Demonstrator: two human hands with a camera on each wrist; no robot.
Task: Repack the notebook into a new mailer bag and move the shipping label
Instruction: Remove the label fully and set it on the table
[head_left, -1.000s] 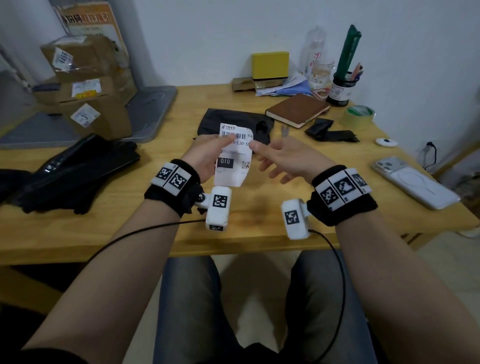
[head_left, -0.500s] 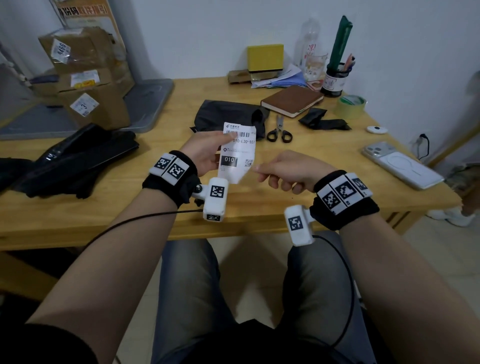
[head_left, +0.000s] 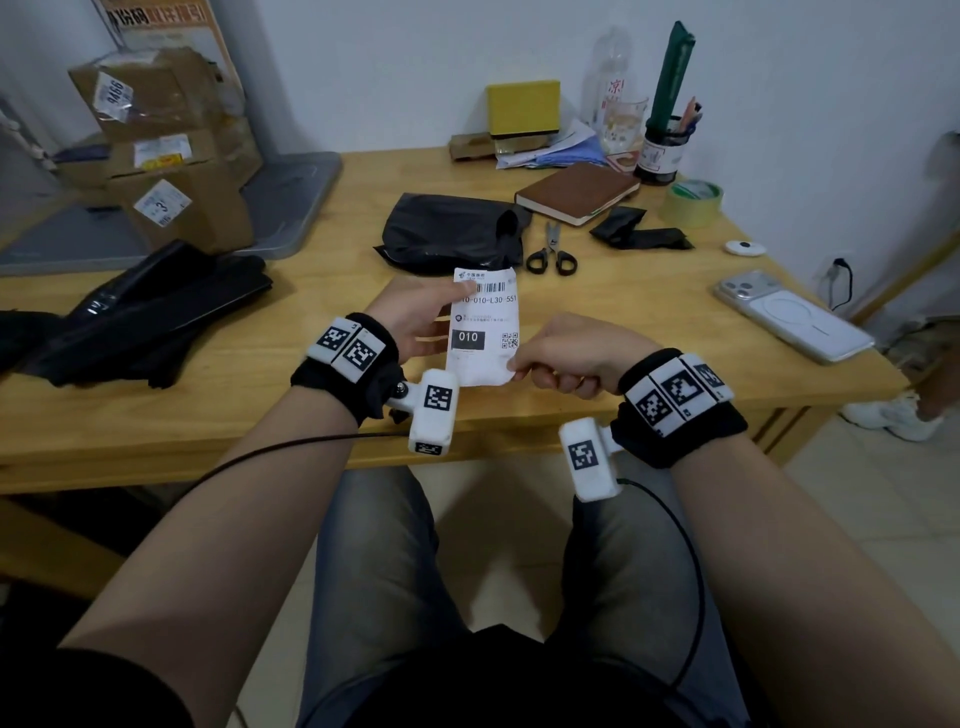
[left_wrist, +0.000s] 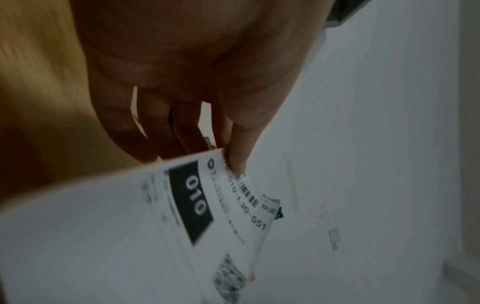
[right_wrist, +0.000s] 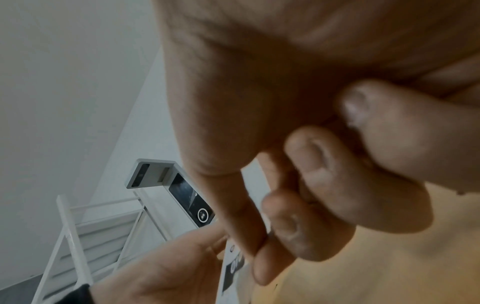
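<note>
I hold a white shipping label (head_left: 483, 332) printed with a barcode and "010" above the near edge of the wooden table (head_left: 260, 405). My left hand (head_left: 415, 325) pinches its upper left part, thumb on the printed face (left_wrist: 237, 162). My right hand (head_left: 561, 358) pinches its lower right corner between thumb and forefinger (right_wrist: 259, 257), the other fingers curled. The label (left_wrist: 130, 236) fills the lower left wrist view. A black mailer bag (head_left: 447, 234) lies crumpled beyond the label. The brown notebook (head_left: 576, 192) rests farther back on the right.
Scissors (head_left: 551, 254) lie beside the bag. Folded black mailers (head_left: 639, 234), a tape roll (head_left: 693, 200), a phone (head_left: 789, 317) and a small white puck (head_left: 744, 247) sit right. More black bags (head_left: 140, 317) and cardboard boxes (head_left: 161, 156) stand left. A pen cup (head_left: 662, 150) is at the back.
My right hand went from spread fingers near the label's top down to its lower right corner and pinched it. The left hand kept its hold on the label.
</note>
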